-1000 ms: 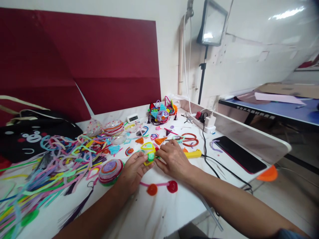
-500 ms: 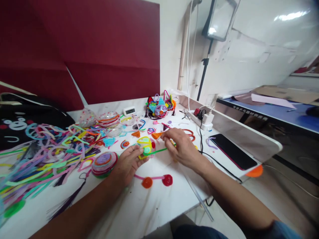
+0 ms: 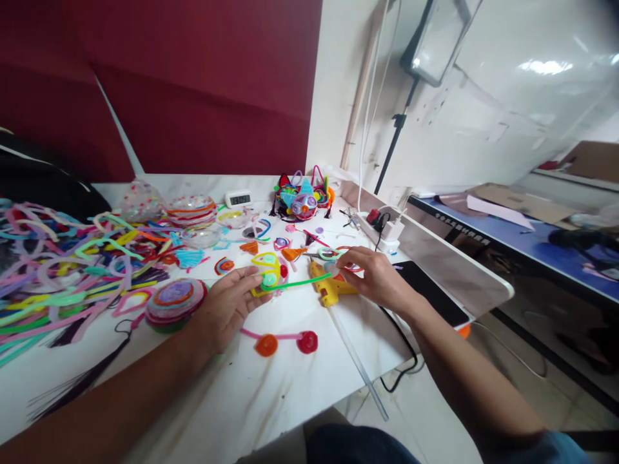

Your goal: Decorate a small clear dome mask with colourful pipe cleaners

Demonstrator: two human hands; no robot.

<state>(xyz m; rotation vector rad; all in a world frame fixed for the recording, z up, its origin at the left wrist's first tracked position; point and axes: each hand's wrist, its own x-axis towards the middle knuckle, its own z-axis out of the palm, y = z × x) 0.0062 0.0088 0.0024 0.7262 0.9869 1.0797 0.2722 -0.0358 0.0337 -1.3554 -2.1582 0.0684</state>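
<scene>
My left hand [image 3: 227,303] pinches a yellow pipe-cleaner piece [image 3: 267,260] with mint-green coiled discs. A green pipe cleaner [image 3: 304,282] runs from it to the right, its far end free. My right hand [image 3: 370,274] is just beyond that end, fingers bent together; what they grip, if anything, is hidden. Beneath and beside it lie a yellow glue gun [image 3: 329,293] with a clear glue stick [image 3: 355,361] and red-handled scissors [image 3: 314,255]. In front of my left hand, a pink pipe cleaner bears an orange coil [image 3: 266,345] and a red coil [image 3: 307,342].
Many loose pipe cleaners [image 3: 87,258] heap at the left beside a striped coiled dome [image 3: 176,303]. Behind stand a small digital clock [image 3: 238,198] and a colourful pipe-cleaner mask [image 3: 304,196]. A power strip [image 3: 384,235] and black phone [image 3: 430,293] lie right.
My right hand has let go of the green pipe cleaner and moved off to the right, uncovering the glue gun. The view has swung right; my left hand keeps its hold.
</scene>
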